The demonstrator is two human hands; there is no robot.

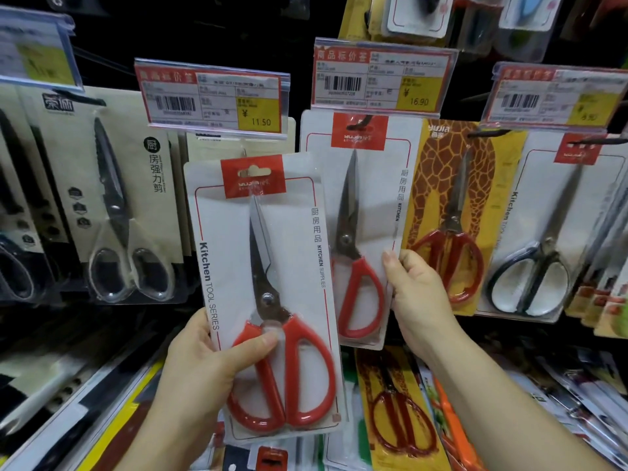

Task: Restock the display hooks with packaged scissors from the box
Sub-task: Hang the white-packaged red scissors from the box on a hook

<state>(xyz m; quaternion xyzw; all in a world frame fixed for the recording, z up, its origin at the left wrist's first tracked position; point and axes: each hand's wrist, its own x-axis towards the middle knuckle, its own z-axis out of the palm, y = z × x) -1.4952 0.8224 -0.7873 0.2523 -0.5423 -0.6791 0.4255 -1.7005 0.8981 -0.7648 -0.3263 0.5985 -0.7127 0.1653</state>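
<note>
Your left hand (200,365) holds a packaged pair of red-handled scissors (268,297) upright in front of the display, thumb pressed across the clear blister just above the handles and the other fingers curled behind the card, so that grip is clenched on the pack. The card's hang hole sits just below the price tag marked 11.50 (214,95), with the tip of a display hook (243,152) showing right above the card's top edge; the pack is not on the hook. Your right hand (416,294) grasps the lower right edge of a second red-handled pack (360,212), thumb on its front and fingers wrapped behind, and that pack hangs from the hook under the tag marked 16.90 (382,78). Just beside it to the right hangs a giraffe-patterned pack (448,212) with red-handled scissors, and further right a pack of black-handled scissors (533,246). To the left of your held pack hangs a beige card with clear-handled kitchen shears (119,212). Below your hands more packaged goods lie on the lower shelf (401,419), among them another giraffe-patterned pack.
</note>
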